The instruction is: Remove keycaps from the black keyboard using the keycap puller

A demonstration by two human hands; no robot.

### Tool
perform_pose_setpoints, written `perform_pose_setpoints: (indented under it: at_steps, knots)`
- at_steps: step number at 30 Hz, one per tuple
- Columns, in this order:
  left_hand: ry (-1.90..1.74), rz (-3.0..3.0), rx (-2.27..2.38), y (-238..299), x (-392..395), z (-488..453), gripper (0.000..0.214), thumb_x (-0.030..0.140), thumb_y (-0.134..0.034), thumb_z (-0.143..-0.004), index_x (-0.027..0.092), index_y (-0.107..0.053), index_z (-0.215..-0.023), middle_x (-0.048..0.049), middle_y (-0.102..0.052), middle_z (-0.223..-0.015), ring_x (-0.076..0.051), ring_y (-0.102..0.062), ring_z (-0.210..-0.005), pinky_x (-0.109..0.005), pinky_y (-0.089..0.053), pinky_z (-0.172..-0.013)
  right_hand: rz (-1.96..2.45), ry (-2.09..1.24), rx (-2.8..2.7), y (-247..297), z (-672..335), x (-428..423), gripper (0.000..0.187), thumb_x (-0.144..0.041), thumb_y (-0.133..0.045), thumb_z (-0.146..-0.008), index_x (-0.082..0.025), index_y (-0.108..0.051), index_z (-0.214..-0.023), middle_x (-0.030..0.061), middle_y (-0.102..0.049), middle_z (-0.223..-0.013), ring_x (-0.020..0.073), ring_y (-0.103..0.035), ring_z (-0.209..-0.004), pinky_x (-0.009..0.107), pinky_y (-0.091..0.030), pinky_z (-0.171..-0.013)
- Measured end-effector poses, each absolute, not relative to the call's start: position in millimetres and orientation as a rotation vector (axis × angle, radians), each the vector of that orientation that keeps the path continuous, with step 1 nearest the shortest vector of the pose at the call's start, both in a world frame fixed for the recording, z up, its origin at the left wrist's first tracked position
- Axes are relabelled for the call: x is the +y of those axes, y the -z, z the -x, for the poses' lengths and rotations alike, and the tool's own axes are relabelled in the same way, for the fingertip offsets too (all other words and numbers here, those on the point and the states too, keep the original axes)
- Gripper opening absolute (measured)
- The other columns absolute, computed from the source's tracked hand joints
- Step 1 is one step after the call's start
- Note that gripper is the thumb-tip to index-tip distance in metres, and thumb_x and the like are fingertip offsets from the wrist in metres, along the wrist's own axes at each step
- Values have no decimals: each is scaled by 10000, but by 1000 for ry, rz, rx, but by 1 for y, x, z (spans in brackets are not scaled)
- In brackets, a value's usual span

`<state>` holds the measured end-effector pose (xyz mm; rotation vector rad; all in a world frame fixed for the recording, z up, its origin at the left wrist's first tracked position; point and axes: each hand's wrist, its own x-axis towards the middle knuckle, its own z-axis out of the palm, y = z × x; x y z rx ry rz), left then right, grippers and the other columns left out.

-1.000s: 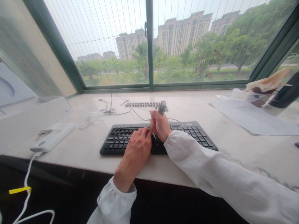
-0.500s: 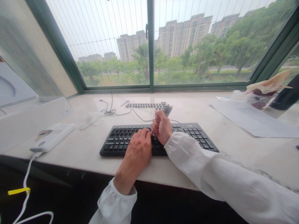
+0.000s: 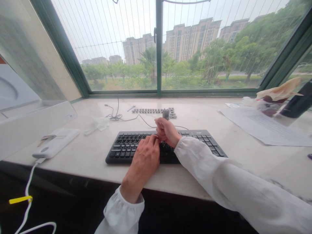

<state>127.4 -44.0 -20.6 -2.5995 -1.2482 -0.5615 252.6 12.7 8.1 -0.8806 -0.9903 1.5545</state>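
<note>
A black keyboard (image 3: 202, 139) lies on the pale marble sill (image 3: 97, 156) in front of me. My left hand (image 3: 146, 156) rests on the middle keys, fingers bent down onto them. My right hand (image 3: 167, 131) is closed in a fist round a small grey tool (image 3: 166, 114), whose handle sticks up out of the fist. Its lower end points down at the keys just beside my left fingertips and is hidden by the hands. Behind the keyboard lie rows of loose keycaps (image 3: 151, 111) laid out on the sill.
The keyboard's thin black cable (image 3: 117, 115) coils at the back. A white device (image 3: 56, 142) with a white cord (image 3: 26, 191) lies at the left, next to a crumpled clear wrapper (image 3: 97, 123). Paper sheets (image 3: 265, 125) and a bag (image 3: 275, 96) sit at the right. The window frame (image 3: 158, 65) is behind.
My right fist has turned the grey tool from leaning right back to upright. My left hand has stayed on the keys. The view has shifted slightly.
</note>
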Motion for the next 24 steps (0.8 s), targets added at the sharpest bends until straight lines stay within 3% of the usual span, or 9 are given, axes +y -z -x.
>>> perform_pose_setpoints:
  at_steps: [12,20,24]
  knots:
    - [586,2606,-1309,20,-44,-128,221,97,-401,-895,145,-561,-1038,-102,-573,-1036,-219,-527,-964,-386,-428,-858,917,-1246,-713,-11,-240,3,365,-280,-497,-756,-236,-208,-536,-105,-160,-354,53,-117,-314,228,-88,-323]
    - [770,2623,-1308,20,-51,-124,280,125,-420,-916,212,-602,-1109,-59,-593,-1127,-203,-522,-980,-370,-435,-864,868,-1235,-705,-8,-241,3,362,-297,-516,-737,-239,-225,-530,-107,-164,-366,52,-138,-316,228,-108,-323]
    - [822,2653,-1281,18,-56,-120,273,138,-445,-917,232,-653,-1066,-55,-621,-1071,-207,-525,-958,-375,-442,-862,863,-1214,-686,-7,-241,3,351,-297,-516,-732,-240,-228,-540,-108,-179,-370,52,-145,-315,227,-123,-319]
